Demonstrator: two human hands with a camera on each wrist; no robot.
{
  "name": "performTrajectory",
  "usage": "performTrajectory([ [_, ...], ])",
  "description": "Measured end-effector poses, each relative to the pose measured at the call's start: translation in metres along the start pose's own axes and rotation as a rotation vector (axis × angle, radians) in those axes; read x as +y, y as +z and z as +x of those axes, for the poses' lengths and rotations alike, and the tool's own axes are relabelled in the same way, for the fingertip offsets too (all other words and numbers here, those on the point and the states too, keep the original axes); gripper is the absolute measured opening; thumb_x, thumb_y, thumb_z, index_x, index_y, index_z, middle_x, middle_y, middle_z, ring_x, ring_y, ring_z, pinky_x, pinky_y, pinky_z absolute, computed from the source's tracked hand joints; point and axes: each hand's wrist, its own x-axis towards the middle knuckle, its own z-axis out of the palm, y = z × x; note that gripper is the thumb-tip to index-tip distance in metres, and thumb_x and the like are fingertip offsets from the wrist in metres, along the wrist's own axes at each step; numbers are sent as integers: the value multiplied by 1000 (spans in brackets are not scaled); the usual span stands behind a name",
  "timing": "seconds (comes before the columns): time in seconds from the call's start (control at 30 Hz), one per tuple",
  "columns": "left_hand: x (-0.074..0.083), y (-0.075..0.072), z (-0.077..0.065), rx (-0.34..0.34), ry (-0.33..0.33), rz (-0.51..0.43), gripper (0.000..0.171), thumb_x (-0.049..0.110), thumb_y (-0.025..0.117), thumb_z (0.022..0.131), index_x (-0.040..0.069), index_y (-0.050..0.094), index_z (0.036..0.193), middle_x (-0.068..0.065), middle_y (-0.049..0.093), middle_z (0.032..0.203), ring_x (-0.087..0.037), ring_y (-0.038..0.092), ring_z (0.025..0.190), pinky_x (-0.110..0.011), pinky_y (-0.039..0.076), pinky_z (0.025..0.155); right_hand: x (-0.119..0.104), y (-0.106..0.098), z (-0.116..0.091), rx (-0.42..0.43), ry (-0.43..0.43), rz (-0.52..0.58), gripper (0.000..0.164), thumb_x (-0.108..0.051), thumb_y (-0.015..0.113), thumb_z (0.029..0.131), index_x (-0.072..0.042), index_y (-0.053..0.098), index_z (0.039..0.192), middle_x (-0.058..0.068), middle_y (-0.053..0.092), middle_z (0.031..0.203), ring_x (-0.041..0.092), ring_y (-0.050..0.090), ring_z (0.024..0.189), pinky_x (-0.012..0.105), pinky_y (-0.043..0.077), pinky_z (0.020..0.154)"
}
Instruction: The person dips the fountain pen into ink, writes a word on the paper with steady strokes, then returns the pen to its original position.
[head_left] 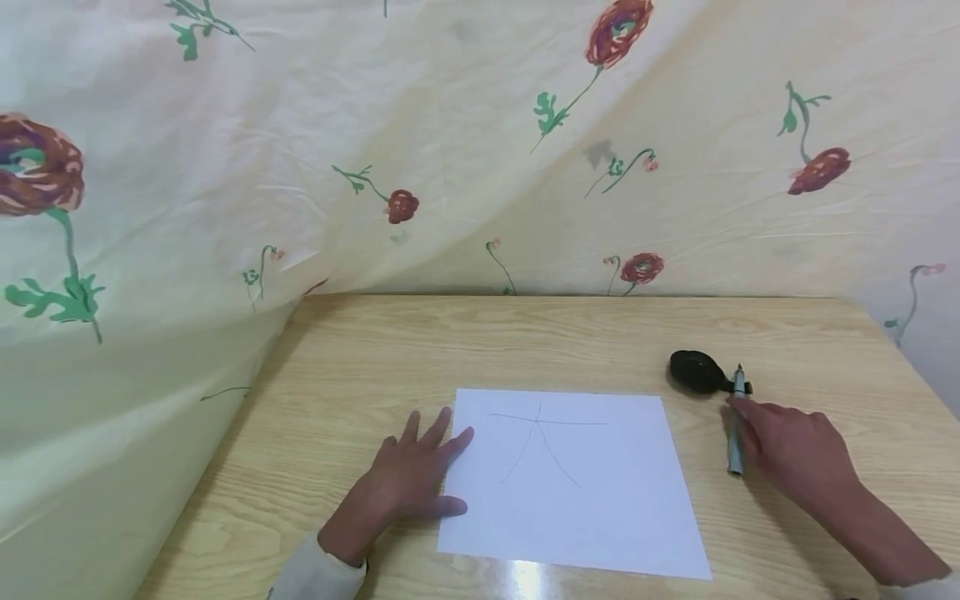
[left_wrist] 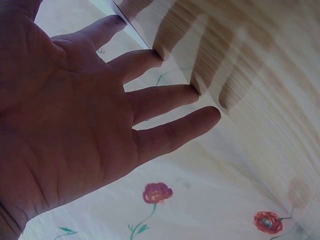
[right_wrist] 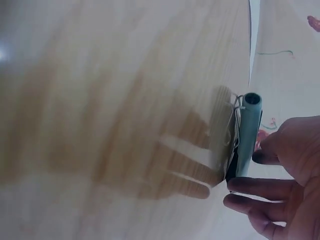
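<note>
A white sheet of paper (head_left: 630, 483) lies on the table, with thin pen lines drawn on it: a crossbar, a short upright and two spreading legs. My left hand (head_left: 416, 471) is spread flat at its left edge, thumb and a fingertip over the margin. To the right of the paper my right hand (head_left: 795, 442) pinches a grey-green pen (head_left: 735, 454) between thumb and fingers. The pen's dark tip points away from me, and its wire clip shows in the right wrist view. Behind the pen sits a black bulb-shaped thing (head_left: 693, 372) with a narrow neck, partly covered by the pen.
The light wood table (head_left: 480, 333) reaches back to a cream cloth (head_left: 450, 125) printed with red flowers, which hangs behind and along the left side. A bright glare spot lies near the paper's front edge.
</note>
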Motion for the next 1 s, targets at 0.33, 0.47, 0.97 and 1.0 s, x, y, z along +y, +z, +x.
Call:
performTrajectory([
  [0.33, 0, -4, 0, -12, 1, -11, 90, 55, 75, 81, 24, 36, 156, -15, 21, 164, -56, 19, 142, -72, 34, 100, -8, -8, 1, -252, 355, 158, 39, -22, 75, 84, 9, 60, 101, 3, 64, 65, 11, 49, 49, 32, 36, 38],
  [0.47, -1, -3, 0, -7, 6, 5, 90, 56, 75, 81, 25, 36, 156, -15, 21, 164, -56, 21, 142, -71, 36, 99, -6, -8, 2, -281, 411, 178, 35, -22, 70, 86, 9, 62, 98, 4, 66, 67, 11, 49, 49, 33, 36, 39],
  [0.97, -3, -6, 1, -15, 12, 2, 91, 57, 74, 81, 26, 34, 156, -14, 19, 164, -56, 19, 143, -71, 36, 99, 1, -12, 4, -323, 472, 198, 30, -19, 66, 91, 10, 63, 97, 1, 65, 67, 13, 48, 50, 34, 36, 39],
  [1.0, -3, -6, 1, -15, 13, 4, 91, 57, 74, 81, 26, 34, 156, -14, 19, 164, -56, 19, 143, -71, 36, 99, 1, -12, 4, -325, 471, 198, 30, -19, 66, 91, 10, 63, 97, 1, 65, 67, 13, 48, 50, 34, 36, 39],
])
